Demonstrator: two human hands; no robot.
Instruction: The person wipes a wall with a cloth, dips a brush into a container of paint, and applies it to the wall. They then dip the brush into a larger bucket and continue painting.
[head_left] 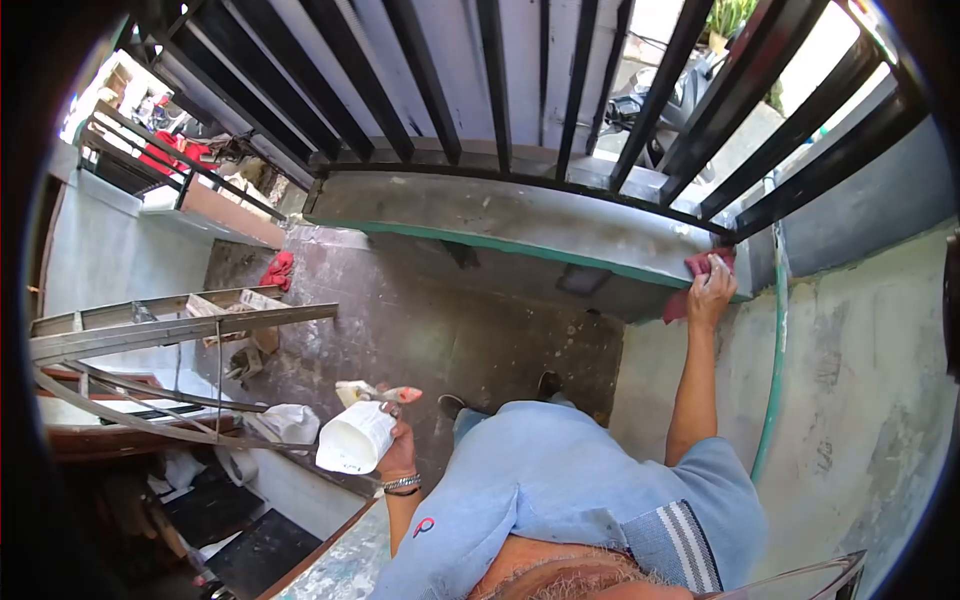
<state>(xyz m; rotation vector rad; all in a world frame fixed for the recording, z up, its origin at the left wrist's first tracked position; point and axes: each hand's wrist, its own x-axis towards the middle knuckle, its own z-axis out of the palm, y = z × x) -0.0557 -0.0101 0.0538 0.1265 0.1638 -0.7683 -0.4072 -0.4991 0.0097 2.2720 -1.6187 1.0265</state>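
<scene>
Right hand (711,293): my fingers are bent closed over a bunched red cloth (696,265), pressing it to the far right end of the ledge (500,215).
Left hand (399,450): low at my front, closed around a white container (356,437); a metal band (402,482) sits on that wrist.
Black grille (496,85): upright bars across the top of my view, standing along the back of the ledge.
Right-side wall (870,400): pale, with grey patches, beside my outstretched arm.
Floor (480,320): dark and speckled, ahead of my shoes (451,404).
Ledge: grey on top, green along its front edge.
Ladder-like frame (180,332): to my left, its long rail reaching over the floor.
Green pipe (776,370): running down the wall, just right of my right hand.
White container: mouth towards me, small dark marks near its rim.
Red cloth: partly covered by my fingers; more red shows just below the ledge's edge.
Brush-like piece (402,394): pale with a reddish end, just beyond the container; whether my left hand grips it too, I cannot tell.
</scene>
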